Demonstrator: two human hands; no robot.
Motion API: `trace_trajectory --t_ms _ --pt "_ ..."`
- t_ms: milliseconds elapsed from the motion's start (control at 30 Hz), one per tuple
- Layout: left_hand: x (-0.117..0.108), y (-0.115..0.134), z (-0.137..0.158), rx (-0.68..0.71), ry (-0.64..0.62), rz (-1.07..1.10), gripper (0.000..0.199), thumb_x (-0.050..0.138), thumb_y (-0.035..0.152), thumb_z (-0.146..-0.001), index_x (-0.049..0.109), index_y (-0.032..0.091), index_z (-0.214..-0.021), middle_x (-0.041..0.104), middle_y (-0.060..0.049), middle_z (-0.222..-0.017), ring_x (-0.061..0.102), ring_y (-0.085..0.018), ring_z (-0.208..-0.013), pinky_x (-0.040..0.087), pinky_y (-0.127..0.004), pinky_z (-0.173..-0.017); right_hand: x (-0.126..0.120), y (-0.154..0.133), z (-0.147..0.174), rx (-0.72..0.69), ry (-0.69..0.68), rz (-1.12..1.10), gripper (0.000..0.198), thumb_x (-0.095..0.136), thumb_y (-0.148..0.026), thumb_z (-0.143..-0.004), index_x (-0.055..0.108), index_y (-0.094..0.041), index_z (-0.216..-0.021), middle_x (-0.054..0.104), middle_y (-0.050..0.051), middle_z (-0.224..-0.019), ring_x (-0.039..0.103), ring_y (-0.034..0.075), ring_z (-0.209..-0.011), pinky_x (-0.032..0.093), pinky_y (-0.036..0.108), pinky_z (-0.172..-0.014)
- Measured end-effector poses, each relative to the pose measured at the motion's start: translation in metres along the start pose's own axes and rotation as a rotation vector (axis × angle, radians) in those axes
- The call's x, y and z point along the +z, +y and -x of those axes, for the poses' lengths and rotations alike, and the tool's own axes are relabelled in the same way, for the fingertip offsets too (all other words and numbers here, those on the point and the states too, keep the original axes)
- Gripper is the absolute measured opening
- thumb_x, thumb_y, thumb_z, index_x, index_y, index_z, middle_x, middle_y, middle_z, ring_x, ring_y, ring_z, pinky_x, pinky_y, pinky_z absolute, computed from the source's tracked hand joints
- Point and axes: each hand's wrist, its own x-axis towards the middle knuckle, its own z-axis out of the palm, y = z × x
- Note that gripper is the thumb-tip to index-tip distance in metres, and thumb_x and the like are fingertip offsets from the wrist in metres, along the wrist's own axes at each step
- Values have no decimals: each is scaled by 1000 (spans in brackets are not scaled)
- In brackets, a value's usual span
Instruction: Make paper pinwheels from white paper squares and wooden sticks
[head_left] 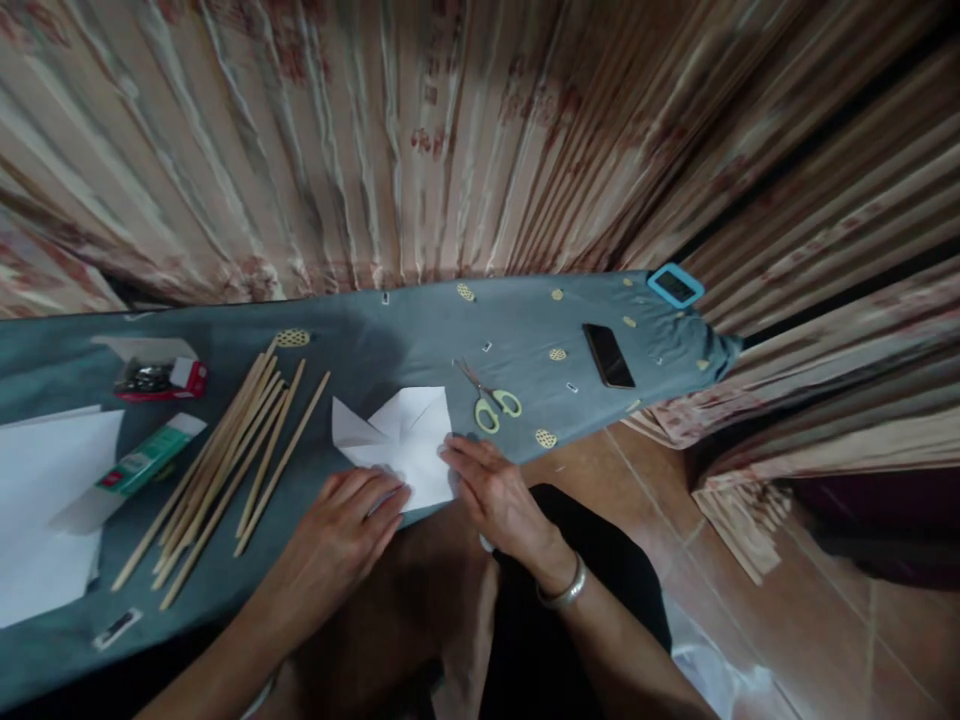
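A sheet of white paper (pixel 420 425) lies near the table's front edge, with slits running inward and its left corner standing up in a fold. My left hand (pixel 360 515) holds the paper's lower left side, fingers curled and pressed together at the edge. On the right edge, my right hand (pixel 495 490) grips the paper between thumb and fingers; the thumb is partly hidden. Scissors (pixel 489 398) with light green handles lie just beyond my right hand, blades slightly apart. Left of the paper, several thin wooden sticks (pixel 225 470) rest in a loose bundle.
A red box (pixel 196 380) of small metal pieces stands open at the left, near a green-and-white box (pixel 146 460) and white paper sheets (pixel 52 510). A black phone (pixel 608 356) and a blue-framed device (pixel 676 286) lie to the right. Curtains (pixel 420 140) hang behind the table.
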Motion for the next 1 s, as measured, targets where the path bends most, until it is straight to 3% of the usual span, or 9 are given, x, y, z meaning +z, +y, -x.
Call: trace_trajectory --t_ms 400,533,767,1000 --pt "-2 -8 3 -2 -23 -23 22 51 9 -87 67 18 -100 72 -8 -100 65 -24 -88 48 -38 -72 4 -7 10 -76 2 -49 38 48 -6 -83 63 -15 -117 64 14 -125 59 22 -117 48 43 -103" --pt "-4 -3 1 -10 -58 -59 20 51 10 -88 67 17 -99 72 -8 -98 64 -22 -87 48 -36 -74 6 -7 14 -60 -22 -41 36 50 -14 -88 59 -15 -123 60 15 -131 56 24 -122 44 48 -106" --pt "-1 -4 3 -20 -87 -56 18 54 11 -88 67 13 -100 72 -9 -99 62 -23 -89 47 -37 -75 0 -3 14 -65 -84 -36 45 58 -14 -85 54 -12 -130 50 18 -141 49 30 -128 42 52 -108" --pt "-3 -4 5 -12 -47 -12 17 57 10 -87 67 12 -100 72 -8 -97 62 -23 -88 46 -36 -75 -3 1 15 -72 -20 -86 32 52 -11 -88 63 -13 -118 58 16 -133 56 26 -120 45 48 -105"
